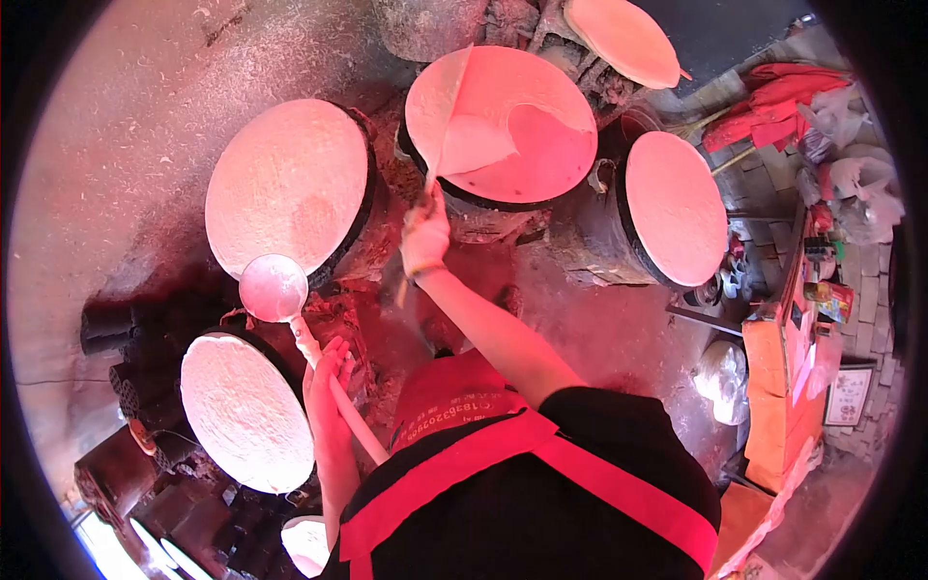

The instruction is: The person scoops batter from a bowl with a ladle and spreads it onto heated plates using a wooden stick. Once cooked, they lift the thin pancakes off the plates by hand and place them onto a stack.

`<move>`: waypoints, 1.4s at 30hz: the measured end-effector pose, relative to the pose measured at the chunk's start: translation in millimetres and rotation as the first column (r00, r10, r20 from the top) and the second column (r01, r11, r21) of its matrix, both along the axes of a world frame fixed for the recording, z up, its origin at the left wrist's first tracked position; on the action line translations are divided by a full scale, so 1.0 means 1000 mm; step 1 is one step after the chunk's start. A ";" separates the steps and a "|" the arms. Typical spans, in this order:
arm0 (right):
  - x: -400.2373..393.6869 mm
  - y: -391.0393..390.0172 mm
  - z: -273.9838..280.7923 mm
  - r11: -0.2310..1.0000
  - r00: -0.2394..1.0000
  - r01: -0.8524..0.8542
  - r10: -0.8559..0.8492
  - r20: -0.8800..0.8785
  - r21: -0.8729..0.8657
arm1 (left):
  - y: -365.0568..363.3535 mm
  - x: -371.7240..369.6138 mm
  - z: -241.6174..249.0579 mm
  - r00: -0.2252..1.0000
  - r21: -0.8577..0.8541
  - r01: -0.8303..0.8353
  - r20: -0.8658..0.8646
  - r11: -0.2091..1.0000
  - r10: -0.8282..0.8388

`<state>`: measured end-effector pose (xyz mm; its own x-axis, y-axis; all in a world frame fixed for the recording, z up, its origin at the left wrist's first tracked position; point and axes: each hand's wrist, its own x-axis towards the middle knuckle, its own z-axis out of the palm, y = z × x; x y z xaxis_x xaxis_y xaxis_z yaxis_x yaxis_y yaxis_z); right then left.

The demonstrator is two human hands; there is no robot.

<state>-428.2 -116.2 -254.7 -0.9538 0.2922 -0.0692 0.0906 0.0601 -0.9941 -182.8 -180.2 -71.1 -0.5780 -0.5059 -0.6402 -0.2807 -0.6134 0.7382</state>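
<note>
My right hand [426,238], which looks gloved, is closed around the handle of a long thin spatula [451,111]. Its blade slants across the left part of the round griddle [448,192] at the top middle. On that griddle lies pale batter [472,145], with a smoother, darker patch to its right. My left hand [330,379] grips the handle of a ladle [274,288]. The ladle's round bowl is over the lower edge of the left griddle, which carries a pale sheet of batter [285,184]. Just left of my left hand is another batter-covered griddle [246,411].
To the right stands a further coated griddle [677,208]. A round flatbread-like disc [623,41] lies at the top. Dark cylindrical briquettes [164,406] are piled at lower left. An orange-sided table [768,406], plastic bags [860,188] and red cloth [773,106] are at right.
</note>
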 end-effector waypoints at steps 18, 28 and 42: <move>0.043 0.166 0.111 0.731 0.735 -0.400 0.617 0.283 -0.553 | 0.031 -0.058 0.007 0.985 0.081 0.117 -0.140 0.990 -0.105; -0.005 0.239 0.128 0.772 0.702 -0.118 0.510 0.497 -0.625 | 0.090 -0.106 0.006 0.990 0.130 0.125 -0.078 0.984 -0.116; -0.145 0.384 0.112 0.775 0.722 -0.571 0.631 0.283 -0.273 | 0.188 -0.151 0.024 0.979 0.160 0.191 -0.101 0.968 -0.176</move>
